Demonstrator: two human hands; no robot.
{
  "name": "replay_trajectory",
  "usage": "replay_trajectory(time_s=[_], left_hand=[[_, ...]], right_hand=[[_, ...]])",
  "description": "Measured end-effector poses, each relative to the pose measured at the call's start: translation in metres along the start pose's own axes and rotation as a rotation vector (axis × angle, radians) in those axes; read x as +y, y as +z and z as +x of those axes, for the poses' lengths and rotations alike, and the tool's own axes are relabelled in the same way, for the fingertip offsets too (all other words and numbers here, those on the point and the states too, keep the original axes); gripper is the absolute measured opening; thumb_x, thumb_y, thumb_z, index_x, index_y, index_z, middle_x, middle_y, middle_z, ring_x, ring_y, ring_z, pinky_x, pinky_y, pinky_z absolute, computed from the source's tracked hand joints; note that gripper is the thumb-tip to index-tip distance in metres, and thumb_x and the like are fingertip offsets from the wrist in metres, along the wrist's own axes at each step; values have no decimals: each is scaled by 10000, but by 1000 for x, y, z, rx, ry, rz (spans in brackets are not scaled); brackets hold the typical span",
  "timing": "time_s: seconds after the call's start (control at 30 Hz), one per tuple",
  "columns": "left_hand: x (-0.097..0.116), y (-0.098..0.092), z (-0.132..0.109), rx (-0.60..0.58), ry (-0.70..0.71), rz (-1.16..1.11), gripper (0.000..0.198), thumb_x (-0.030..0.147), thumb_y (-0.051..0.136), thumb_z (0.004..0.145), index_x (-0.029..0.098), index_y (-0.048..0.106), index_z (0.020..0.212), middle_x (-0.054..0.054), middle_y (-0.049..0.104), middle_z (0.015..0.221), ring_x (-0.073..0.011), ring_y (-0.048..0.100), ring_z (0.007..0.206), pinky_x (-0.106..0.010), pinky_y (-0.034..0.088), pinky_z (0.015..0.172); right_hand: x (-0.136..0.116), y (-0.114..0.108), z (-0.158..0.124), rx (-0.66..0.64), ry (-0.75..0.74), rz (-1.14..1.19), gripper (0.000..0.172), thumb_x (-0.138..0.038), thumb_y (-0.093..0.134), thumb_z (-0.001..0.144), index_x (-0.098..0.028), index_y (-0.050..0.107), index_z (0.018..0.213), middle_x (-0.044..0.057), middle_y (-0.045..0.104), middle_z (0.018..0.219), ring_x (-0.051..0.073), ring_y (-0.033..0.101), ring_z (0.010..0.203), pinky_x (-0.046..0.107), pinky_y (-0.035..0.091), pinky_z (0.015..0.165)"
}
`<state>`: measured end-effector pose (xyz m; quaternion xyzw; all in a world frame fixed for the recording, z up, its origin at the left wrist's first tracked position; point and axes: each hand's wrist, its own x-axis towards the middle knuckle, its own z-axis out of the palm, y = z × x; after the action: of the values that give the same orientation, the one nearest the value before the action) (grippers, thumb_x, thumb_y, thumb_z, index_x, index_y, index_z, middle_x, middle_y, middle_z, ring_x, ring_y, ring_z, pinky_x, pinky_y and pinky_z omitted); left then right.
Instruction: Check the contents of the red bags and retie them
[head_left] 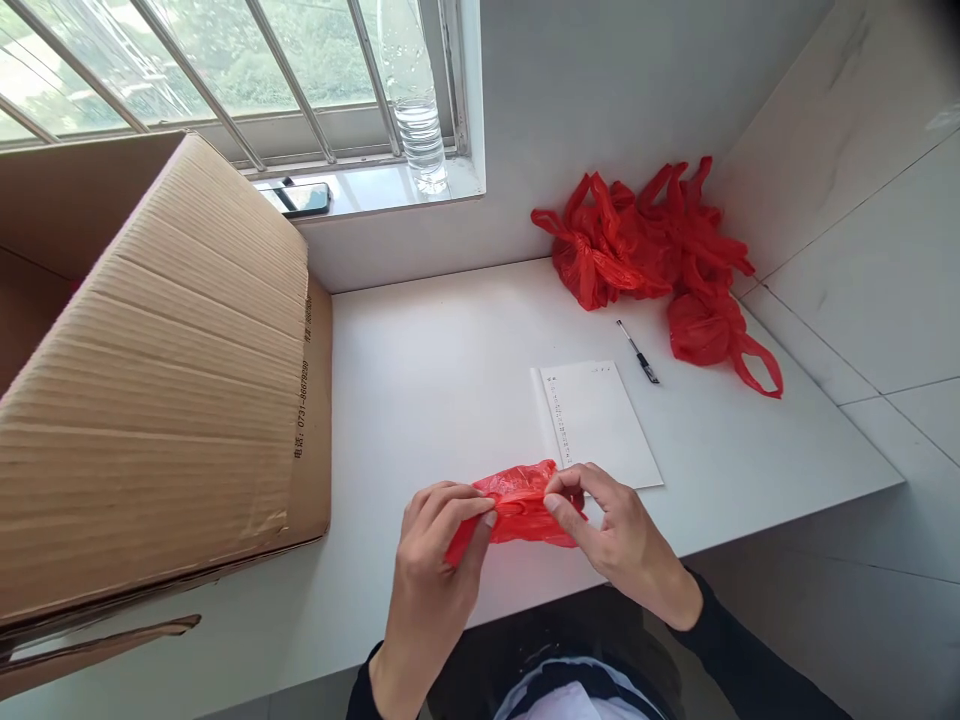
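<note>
Near the front edge of the white table, a red plastic bag (pixel 517 482) is stretched between my two hands. My left hand (pixel 442 545) pinches its left part between thumb and fingers. On the other side, my right hand (pixel 611 525) pinches the bag's right part with thumb and forefinger. The bag looks crumpled and folded, and its lower left corner is partly covered by my left hand. Just behind my right hand lies a notepad (pixel 604 425) with handwriting down its left side. A black-and-clear pen (pixel 638 353) rests beyond it.
Several tied red plastic bags (pixel 619 245) are heaped at the table's back right corner. A large open cardboard box (pixel 187 370) takes up the left side. On the windowsill stand a clear water bottle (pixel 420 130) and, lying flat, a phone (pixel 306 199). Tiled wall (pixel 885 280) bounds the right.
</note>
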<state>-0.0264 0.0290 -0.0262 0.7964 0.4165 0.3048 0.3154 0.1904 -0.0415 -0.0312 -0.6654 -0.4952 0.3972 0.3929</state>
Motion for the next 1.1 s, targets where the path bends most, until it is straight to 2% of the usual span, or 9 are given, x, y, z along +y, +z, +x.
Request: replay_trajectory(time_s=[0.17, 0.3, 0.37, 0.53, 0.7, 0.8, 0.9, 0.97, 1.1], left_hand=[[-5, -19, -3, 145, -390, -170, 111, 365, 610, 993, 286, 667, 1044, -19, 697, 1092, -196, 650, 1031, -304, 506, 884], [6, -16, -4, 21, -277, -169, 320, 327, 630, 972, 320, 605, 1291, -47, 648, 1247, -228, 600, 1189, -321, 505, 948], [8, -13, -4, 26, -192, -151, 259, 285, 660, 947, 312, 672, 1205, -51, 650, 1174, -229, 623, 1105, -312, 523, 885], [4, -27, -8, 283, -308, -239, 116, 331, 670, 937, 286, 767, 982, -47, 631, 1147, -217, 646, 1042, -294, 532, 860], [17, -48, -14, 226, -422, -316, 317, 457, 763, 846, 337, 786, 1138, -40, 724, 1030, -233, 696, 937, -284, 581, 780], [27, -49, -17, 130, -401, -479, 300, 490, 750, 849, 343, 780, 1109, -33, 762, 998, -251, 723, 911, -298, 600, 783], [31, -43, -21, 134, -368, -563, 199, 477, 703, 891, 293, 742, 957, -27, 694, 873, -195, 672, 757, -246, 561, 649], [32, -38, -22, 161, -385, -585, 242, 501, 739, 859, 278, 691, 940, -12, 616, 823, -153, 589, 673, -219, 504, 574], [37, -33, -20, 141, -388, -559, 312, 433, 836, 778, 257, 593, 865, 19, 523, 777, -119, 487, 626, -197, 454, 541]], right_hand=[[9, -11, -3, 90, 99, 87, 227, -473, 504, 1023, -261, 568, 973, 4, 615, 931, 190, 592, 893, 342, 481, 843], [-2, -6, -1, -35, 76, 66, 343, -515, 610, 963, -304, 586, 1232, 22, 645, 1112, 214, 601, 1023, 345, 493, 895], [-6, -3, 0, -77, 51, 62, 294, -523, 606, 969, -300, 641, 1157, 18, 665, 1063, 209, 612, 975, 330, 495, 848], [3, -9, -2, 130, 128, 220, 283, -529, 509, 1021, -258, 588, 995, 3, 626, 879, 171, 573, 758, 292, 473, 677], [7, -15, -11, 228, 134, 193, 268, -514, 574, 984, -267, 534, 1079, 33, 610, 987, 205, 599, 867, 311, 520, 712], [-17, -6, -22, 523, -88, 95, 393, -422, 686, 904, -295, 503, 1228, 83, 581, 1171, 272, 597, 1076, 425, 529, 893], [-51, 5, -33, 907, -445, 58, 355, -233, 708, 851, -338, 545, 1149, 56, 584, 1048, 267, 591, 972, 492, 512, 915], [-68, 8, -37, 733, -510, 44, 261, -131, 595, 913, -339, 571, 1068, 28, 613, 941, 230, 607, 853, 438, 539, 831], [-69, 3, -30, -141, -404, -215, 184, -160, 433, 1034, -279, 570, 1068, 15, 673, 868, 184, 650, 759, 336, 534, 682]])
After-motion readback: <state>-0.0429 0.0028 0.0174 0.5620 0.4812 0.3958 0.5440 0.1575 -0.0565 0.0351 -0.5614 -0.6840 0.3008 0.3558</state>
